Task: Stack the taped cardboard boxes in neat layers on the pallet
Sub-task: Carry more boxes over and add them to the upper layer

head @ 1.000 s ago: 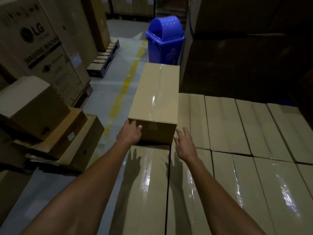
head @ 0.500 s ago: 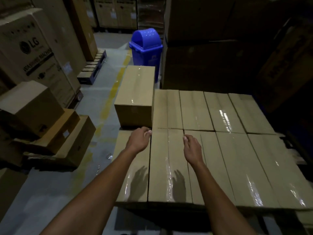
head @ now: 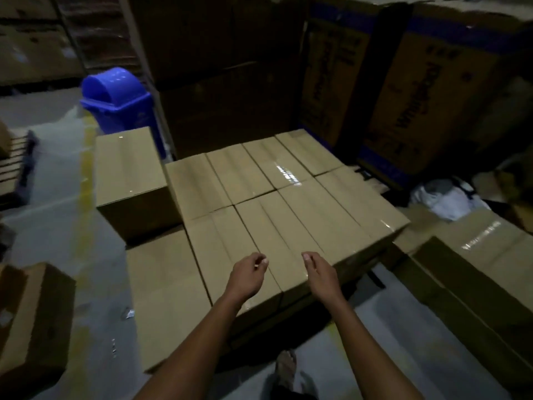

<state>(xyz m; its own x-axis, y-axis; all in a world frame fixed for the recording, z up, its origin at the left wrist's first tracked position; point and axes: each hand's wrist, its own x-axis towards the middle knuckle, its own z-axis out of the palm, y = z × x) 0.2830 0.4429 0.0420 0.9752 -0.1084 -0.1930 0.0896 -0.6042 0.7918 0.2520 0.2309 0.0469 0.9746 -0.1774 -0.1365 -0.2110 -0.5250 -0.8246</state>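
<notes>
One blue bin (head: 115,102) stands far left; beside it we see a lone taped box (head: 129,174) atop the flat layer of boxes (head: 288,203). Our left hand (head: 248,277) and right hand (head: 321,274) hover apart above the layer, loosely curled, holding nothing.

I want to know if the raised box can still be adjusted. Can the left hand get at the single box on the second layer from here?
Probably yes. The left hand is empty and nothing stands between it and the raised box; only flat box tops lie between. It seems some way off, so leaning forward may be needed.
</notes>
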